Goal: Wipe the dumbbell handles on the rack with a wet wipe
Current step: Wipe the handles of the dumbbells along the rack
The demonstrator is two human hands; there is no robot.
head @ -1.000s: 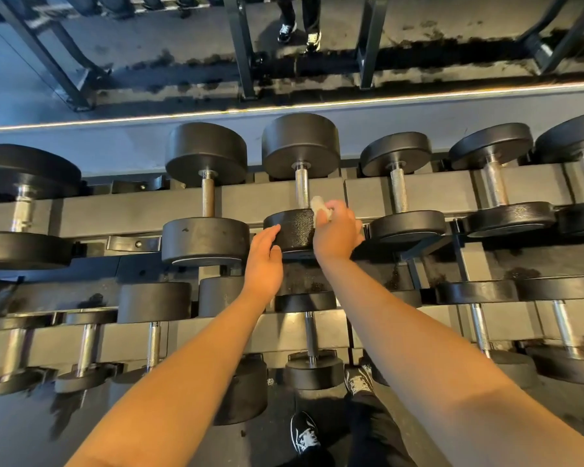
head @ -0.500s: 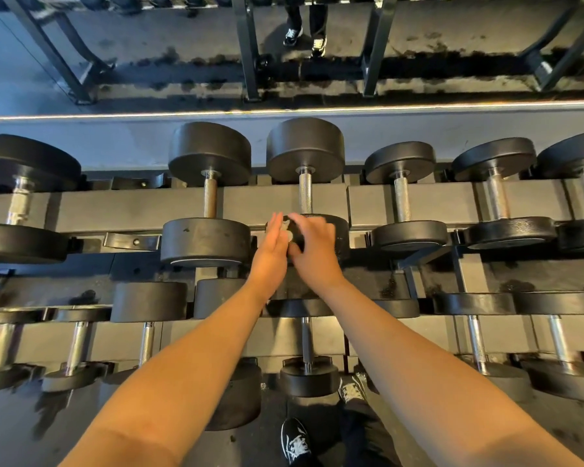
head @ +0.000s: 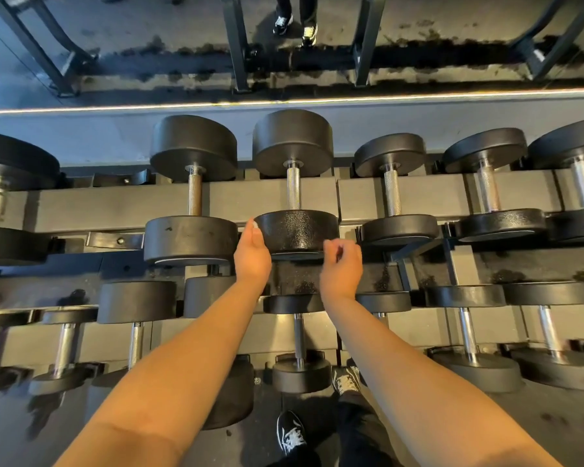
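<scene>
1. Left hand (head: 253, 254) pinches the wet wipe (head: 254, 225) beside the middle dumbbell's near head (head: 295, 230); right hand (head: 341, 264) hangs loosely curled, holding nothing.
2. Judged between handles; next, wrap the wipe round a knurled handle (head: 293, 188) on the rack (head: 115, 210).

Black dumbbell heads (head: 295, 230) – silver knurled handles (head: 293, 188) – on a grey rack (head: 257, 200).

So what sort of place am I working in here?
Most likely a gym's free-weights area: a two-tier rack of black dumbbells with knurled metal handles, and a mirror behind it.
</scene>
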